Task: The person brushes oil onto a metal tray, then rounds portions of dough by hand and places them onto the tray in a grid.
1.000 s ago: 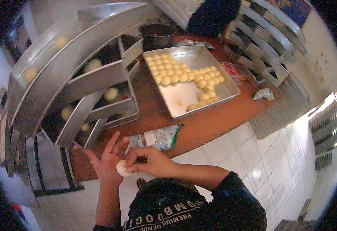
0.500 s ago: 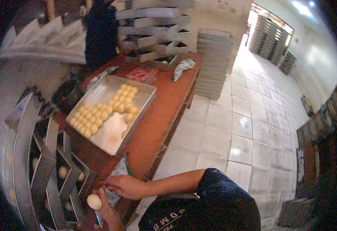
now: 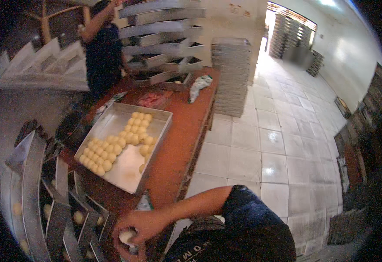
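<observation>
R hand point(image 3: 143, 223) is curled narrow round a pale ball point(image 3: 127, 236), thumb on one side & bent fingers on the other; L hand point(image 3: 134, 254) sits just below, mostly cut off by the lower edge, so can't tell how far its fingers are bent or how much of the ball they bear. Ball is within the R fingers, partly covered; curved grip is prob. there b/c a smooth round thing could roll, w/ L hand underneath maybe as backup. Just beyond the R knuckles, a bag w/ a green edge point(image 3: 144, 203) lies on the brown table point(image 3: 167, 153), seemingly w/in easy reach. Farther ahead of the fingers, well apart, is a metal tray point(image 3: 130, 168) of yellow balls point(image 3: 108, 150), packed in close rows, prob. to save room. Left of the fingers, metal pans point(image 3: 60, 209) w/ more pale balls are stacked crosswise, likely so each stays reachable. Co-worker point(image 3: 103, 56) is far ahead, beyond the tray. Vs. 0.5 s ago: ball was in plain view on the L fingers w/ R hand just beyond; now R fingers wrap it. Co-worker's arm is now raised; view has shifted a bit, tray layout looks approx. the same.
</observation>
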A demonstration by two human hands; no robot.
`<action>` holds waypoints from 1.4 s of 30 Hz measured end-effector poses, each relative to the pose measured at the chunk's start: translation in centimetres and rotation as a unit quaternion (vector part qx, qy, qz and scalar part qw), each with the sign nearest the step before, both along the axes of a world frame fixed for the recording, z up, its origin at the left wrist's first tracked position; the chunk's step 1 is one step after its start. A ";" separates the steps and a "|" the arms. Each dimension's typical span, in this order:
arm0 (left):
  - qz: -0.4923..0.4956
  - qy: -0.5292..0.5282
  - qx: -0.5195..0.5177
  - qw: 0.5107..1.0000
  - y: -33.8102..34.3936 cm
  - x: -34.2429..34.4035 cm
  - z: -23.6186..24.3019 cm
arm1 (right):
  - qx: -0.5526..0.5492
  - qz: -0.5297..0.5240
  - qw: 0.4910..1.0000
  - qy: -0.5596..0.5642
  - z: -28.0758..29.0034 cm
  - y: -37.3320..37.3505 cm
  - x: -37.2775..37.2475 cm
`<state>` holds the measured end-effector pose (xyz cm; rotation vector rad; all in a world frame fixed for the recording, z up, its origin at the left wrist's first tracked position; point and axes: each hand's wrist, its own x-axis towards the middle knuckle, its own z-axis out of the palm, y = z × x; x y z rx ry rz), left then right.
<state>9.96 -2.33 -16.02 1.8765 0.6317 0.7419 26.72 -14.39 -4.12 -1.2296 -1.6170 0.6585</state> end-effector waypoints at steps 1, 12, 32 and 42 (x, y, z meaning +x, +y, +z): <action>0.034 -0.003 0.032 0.999 1.3 -2.0 -0.8 | -0.007 0.030 0.997 0.068 1.0 0.4 1.1; 0.446 0.221 0.118 0.859 3.8 -14.9 -4.4 | 0.164 -0.032 0.985 -0.038 25.4 15.8 6.7; 0.475 0.305 0.088 0.821 4.0 -14.0 -8.3 | 0.093 0.011 0.796 -0.599 19.0 38.9 7.9; 0.486 0.273 0.121 0.821 3.9 -13.7 -3.9 | 0.344 -0.321 0.875 -0.115 19.7 22.3 13.3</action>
